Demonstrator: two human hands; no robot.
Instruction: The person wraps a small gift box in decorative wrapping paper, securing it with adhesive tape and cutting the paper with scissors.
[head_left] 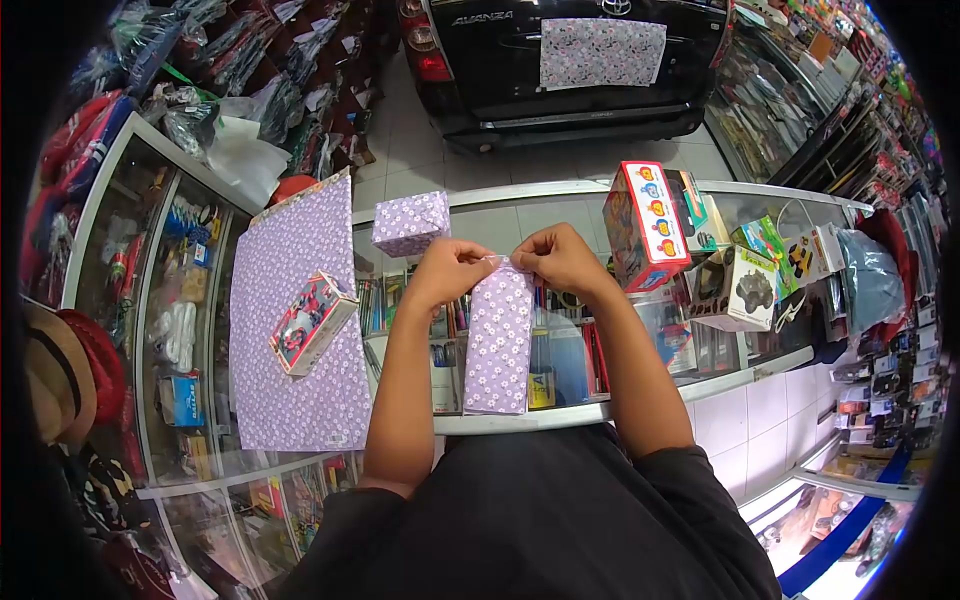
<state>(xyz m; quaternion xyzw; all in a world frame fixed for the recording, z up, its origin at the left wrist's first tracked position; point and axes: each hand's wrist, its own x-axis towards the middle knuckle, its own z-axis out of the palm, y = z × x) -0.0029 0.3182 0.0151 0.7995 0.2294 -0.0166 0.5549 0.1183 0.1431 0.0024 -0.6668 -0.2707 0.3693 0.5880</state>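
On surface (560,415): wrapped box (498,340)
Left hand (450,270): pinches wrapped box, far end
Right hand (562,258): pinches same end

"AVANZA" on black car (480,60) tailgate; toy boxes' (645,225) print too small.

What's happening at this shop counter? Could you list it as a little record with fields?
Place: glass counter in a shop
Left hand: pinching the far end of the long parcel
Right hand: pinching the same end
Long parcel: wrapped in purple flowered paper, lying on the counter
To its left: paper sheet in the same print, toy box on top
Beyond: small wrapped parcel
To the right: boxed toys
Background: black car
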